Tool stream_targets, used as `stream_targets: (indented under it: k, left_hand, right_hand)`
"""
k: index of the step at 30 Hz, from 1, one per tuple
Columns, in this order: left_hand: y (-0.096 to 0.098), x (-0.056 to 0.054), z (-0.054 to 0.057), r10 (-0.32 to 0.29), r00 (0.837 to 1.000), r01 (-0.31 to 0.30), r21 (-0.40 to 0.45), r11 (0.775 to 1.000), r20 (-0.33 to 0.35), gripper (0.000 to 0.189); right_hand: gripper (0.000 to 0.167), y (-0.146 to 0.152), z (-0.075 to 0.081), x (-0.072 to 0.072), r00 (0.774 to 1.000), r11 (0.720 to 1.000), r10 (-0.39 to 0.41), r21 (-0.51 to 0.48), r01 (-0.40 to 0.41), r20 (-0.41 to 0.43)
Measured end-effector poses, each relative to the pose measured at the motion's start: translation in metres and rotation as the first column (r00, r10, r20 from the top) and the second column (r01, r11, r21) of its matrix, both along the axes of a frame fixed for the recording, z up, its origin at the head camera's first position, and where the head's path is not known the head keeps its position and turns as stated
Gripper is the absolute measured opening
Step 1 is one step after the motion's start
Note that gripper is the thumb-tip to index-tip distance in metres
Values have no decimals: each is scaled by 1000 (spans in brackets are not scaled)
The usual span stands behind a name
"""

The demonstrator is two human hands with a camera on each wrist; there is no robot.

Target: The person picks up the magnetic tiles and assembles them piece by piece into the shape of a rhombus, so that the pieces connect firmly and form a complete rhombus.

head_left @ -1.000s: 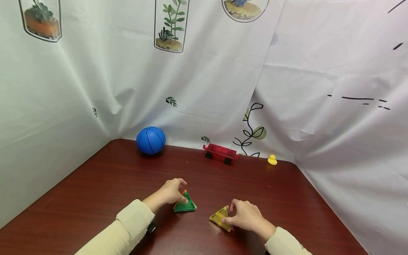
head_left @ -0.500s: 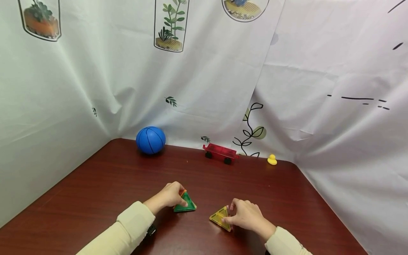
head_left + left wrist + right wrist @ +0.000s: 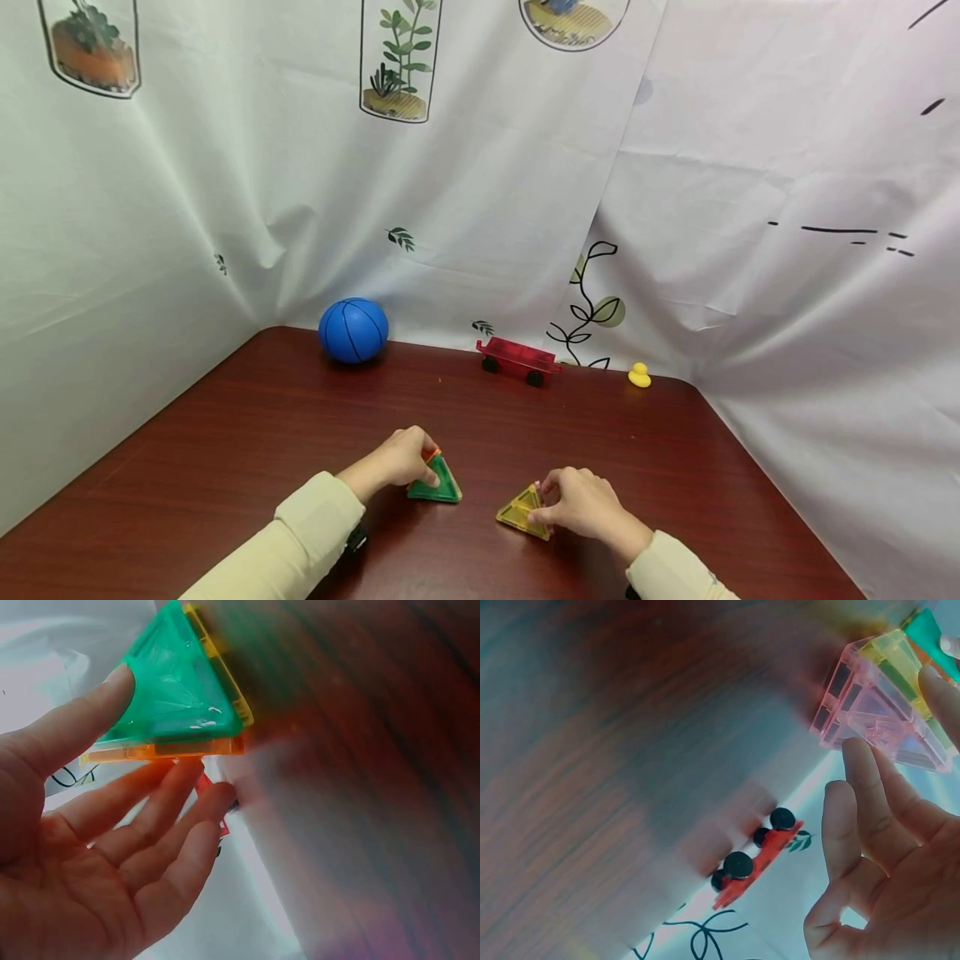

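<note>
Near the middle of the table, my left hand (image 3: 401, 460) pinches a small pyramid of see-through magnetic tiles (image 3: 441, 485). In the left wrist view the thumb lies on its green tile (image 3: 169, 694), and fingertips are at its orange tile (image 3: 169, 749); a yellow tile (image 3: 221, 664) forms another side. To the right, my right hand (image 3: 588, 506) pinches a second tile pyramid with a yellow face (image 3: 523, 510). Its pink tile (image 3: 881, 709) shows in the right wrist view, fingertips against it. A gap separates the two pyramids.
Along the back edge of the dark red-brown table (image 3: 300, 408) stand a blue ball (image 3: 354, 331), a red toy wagon with black wheels (image 3: 521, 356) and a small yellow rubber duck (image 3: 640, 375). A printed white cloth (image 3: 480, 183) hangs behind.
My left fingers have lowered and closed onto the green-faced pyramid, which has turned slightly. My right hand has moved a little to the right with the yellow-faced pyramid.
</note>
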State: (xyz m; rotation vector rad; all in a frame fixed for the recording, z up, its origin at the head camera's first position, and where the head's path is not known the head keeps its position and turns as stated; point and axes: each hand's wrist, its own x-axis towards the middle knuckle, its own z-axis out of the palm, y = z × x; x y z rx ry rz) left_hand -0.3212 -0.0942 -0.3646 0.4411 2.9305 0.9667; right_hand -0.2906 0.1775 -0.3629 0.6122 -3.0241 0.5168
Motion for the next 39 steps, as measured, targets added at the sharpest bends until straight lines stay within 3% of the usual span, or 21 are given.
stream_targets:
  k: [8, 17, 23, 32, 39]
  left_hand:
    - [1, 2, 1, -102, 995, 101, 24, 995, 19, 35]
    - [2, -1, 1, -184, 982, 181, 48, 982, 48, 34]
    - [5, 0, 2, -210, 975, 208, 39, 977, 66, 37]
    - [8, -1, 0, -206, 974, 201, 68, 977, 97, 37]
    - [11, -3, -2, -228, 971, 223, 73, 972, 69, 38]
  right_hand:
    - [43, 2, 1, -3, 998, 999, 11, -38, -9, 55]
    - [40, 4, 0, -5, 999, 998, 35, -59, -32, 41]
    - [40, 5, -2, -9, 997, 995, 68, -70, -65, 45]
    - [38, 1, -3, -13, 993, 993, 91, -81, -85, 69]
    - [34, -5, -2, -15, 992, 992, 109, -73, -104, 64]
